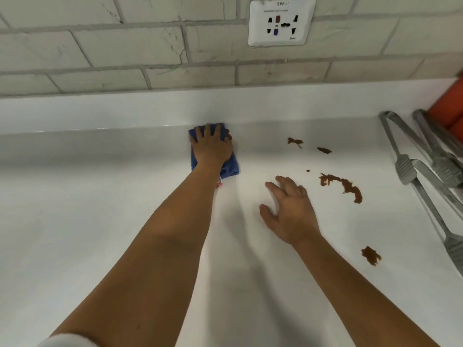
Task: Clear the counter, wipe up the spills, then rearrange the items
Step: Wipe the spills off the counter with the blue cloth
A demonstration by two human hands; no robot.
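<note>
My left hand (pixel 212 146) presses flat on a folded blue cloth (pixel 231 167) at the back of the white counter (pixel 100 221), close to the raised back edge. A small brown smear (pixel 228 134) shows just beside its fingertips. My right hand (pixel 290 209) rests on the counter with fingers spread and holds nothing. Brown spills lie to the right of it: a long streak (pixel 343 186), two small patches (pixel 295 141) (pixel 324 150) farther back, and one blot (pixel 370 255) nearer the front.
Metal tongs (pixel 411 169) lie along the right side of the counter, with a second pair (pixel 438 151) beyond them. An orange object (pixel 448 106) sits at the far right edge. A wall socket (pixel 281 22) is set in the tiled backsplash.
</note>
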